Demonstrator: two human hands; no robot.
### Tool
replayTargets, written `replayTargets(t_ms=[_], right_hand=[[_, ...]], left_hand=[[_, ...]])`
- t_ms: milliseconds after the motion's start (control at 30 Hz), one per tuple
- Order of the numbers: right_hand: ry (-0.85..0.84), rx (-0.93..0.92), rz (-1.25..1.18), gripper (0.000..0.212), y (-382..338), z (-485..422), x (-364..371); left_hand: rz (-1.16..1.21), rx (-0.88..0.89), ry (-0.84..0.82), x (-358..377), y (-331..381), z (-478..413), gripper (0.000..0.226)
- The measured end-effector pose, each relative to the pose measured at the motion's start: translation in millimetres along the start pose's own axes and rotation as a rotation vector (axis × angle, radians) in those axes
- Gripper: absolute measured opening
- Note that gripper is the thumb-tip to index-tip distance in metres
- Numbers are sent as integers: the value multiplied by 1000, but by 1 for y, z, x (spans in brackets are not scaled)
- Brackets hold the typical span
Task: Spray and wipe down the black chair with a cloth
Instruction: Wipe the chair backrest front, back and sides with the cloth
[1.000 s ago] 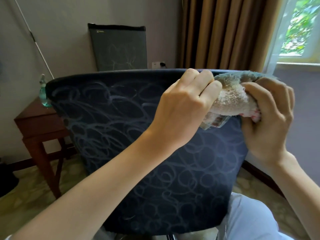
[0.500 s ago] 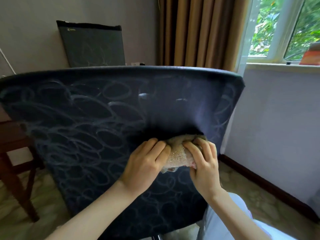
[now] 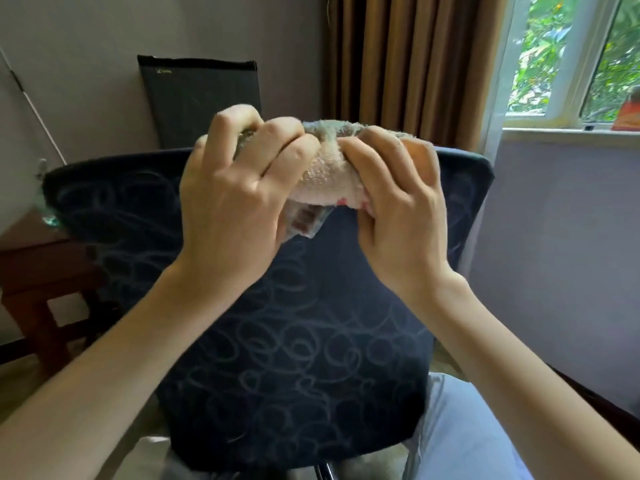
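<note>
Here: hands bunch cloth | chair scribble-patterned | curtain, window

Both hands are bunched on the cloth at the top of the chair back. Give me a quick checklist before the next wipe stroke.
1. Grip: left hand and right hand both clamp the cloth: ok.
2. Cloth on the chair back: it sits at the top edge, but whether it presses on the fabric is hidden by the hands: cannot tell.
3. Cloth spread: wadded into a lump, not flat: not ok for a broad stroke.
4. Path downward: the back below the hands is free of obstacles: ok.
5. Surface clean: pale looping marks cover the fabric: not ok.
6. Spray bottle: on the side table behind the chair's left edge, away from both hands: ok.
</note>
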State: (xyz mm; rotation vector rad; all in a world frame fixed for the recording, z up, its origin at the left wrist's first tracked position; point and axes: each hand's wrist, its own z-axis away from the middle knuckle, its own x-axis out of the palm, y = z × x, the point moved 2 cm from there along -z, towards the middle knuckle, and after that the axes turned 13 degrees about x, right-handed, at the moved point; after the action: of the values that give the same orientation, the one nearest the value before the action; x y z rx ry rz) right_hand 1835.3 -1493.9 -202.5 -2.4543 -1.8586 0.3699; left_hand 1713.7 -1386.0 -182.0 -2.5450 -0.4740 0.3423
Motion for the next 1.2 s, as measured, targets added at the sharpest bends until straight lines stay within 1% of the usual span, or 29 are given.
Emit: replayTargets(t_ms=[67, 233, 333, 400, 500, 600, 667, 733, 767, 800, 867, 933, 967, 1067, 1200], right_hand=[[15, -9, 28, 37, -1, 3, 12], [6, -49, 35, 33, 12, 32, 30], [-71, -43, 51, 38, 19, 66, 42], [-107, -10, 43, 47, 26, 93, 51], [-157, 32, 2, 59, 35, 130, 61], [-227, 69, -3, 51, 38, 157, 63], [-279, 89, 17, 45, 37, 164, 61], [-302, 105, 20, 44, 36, 160, 55], [-291, 114, 8, 44, 34, 153, 49], [-260, 120, -7, 45, 32, 141, 42], [-143, 118, -14, 46, 27, 103, 21], [-36, 103, -2, 42, 21, 55, 1], [-9, 93, 5, 39, 20, 34, -5], [-16, 91, 55, 34, 20, 1, -6], [-37, 84, 75, 39, 25, 12, 8]], left_hand=[[16, 3, -41, 7, -7, 10, 22], [69, 6, -48, 21, 3, 44, 29], [122, -4, -105, 33, 18, 73, 44], [146, -4, -120, 41, 29, 95, 47], [174, -2, -115, 52, 45, 125, 41], [190, 21, -144, 61, 60, 153, 27], [196, 39, -187, 62, 64, 162, 22], [203, 41, -223, 57, 65, 154, 24], [201, 33, -214, 52, 63, 143, 25], [194, 23, -183, 45, 61, 127, 25], [148, 9, -68, 27, 52, 82, 28], [79, 0, 28, 13, 38, 32, 22], [46, -14, 47, 11, 32, 12, 19], [16, -86, 30, 21, 18, -18, 24], [1, -48, 51, 39, 22, 1, 20]])
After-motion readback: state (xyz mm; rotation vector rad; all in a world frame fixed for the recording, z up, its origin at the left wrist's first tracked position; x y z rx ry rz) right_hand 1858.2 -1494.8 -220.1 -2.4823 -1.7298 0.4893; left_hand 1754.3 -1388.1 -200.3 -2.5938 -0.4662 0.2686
